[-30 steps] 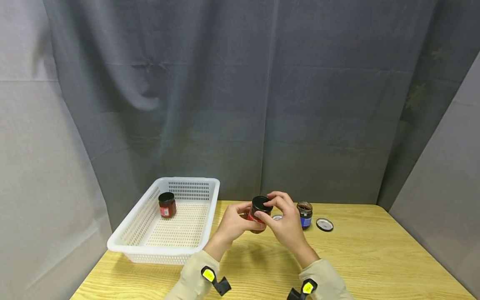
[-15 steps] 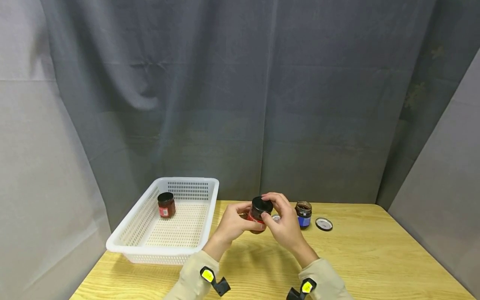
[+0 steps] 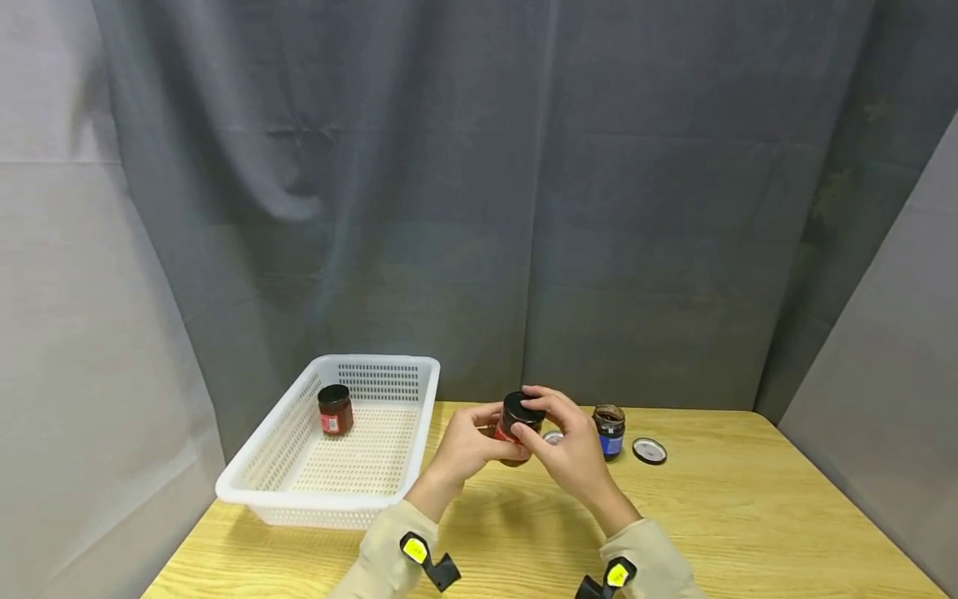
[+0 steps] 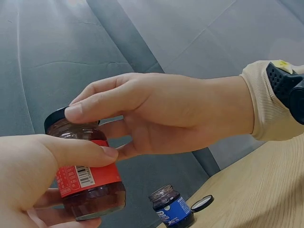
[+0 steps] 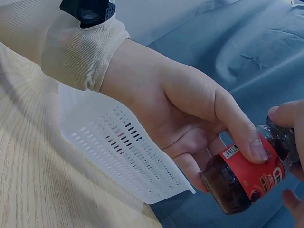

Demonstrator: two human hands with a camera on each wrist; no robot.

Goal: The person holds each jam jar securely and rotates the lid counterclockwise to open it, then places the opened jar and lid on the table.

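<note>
Fingers of the right hand have shifted slightly about the black lid since half a second earlier; thumb and fingers pinch the lid's edge, while the left hand grips the red-labelled jar beneath it, thumb laid across the label; the jar is held up above the wooden table, between both hands; near the right hand stands a blue-labelled jar, its mouth uncovered, with a loose lid lying beside it, pale inner face up; to the left sits a white perforated basket, a second red-labelled jar, capped in black, standing inside; a dark grey curtain hangs behind.
</note>
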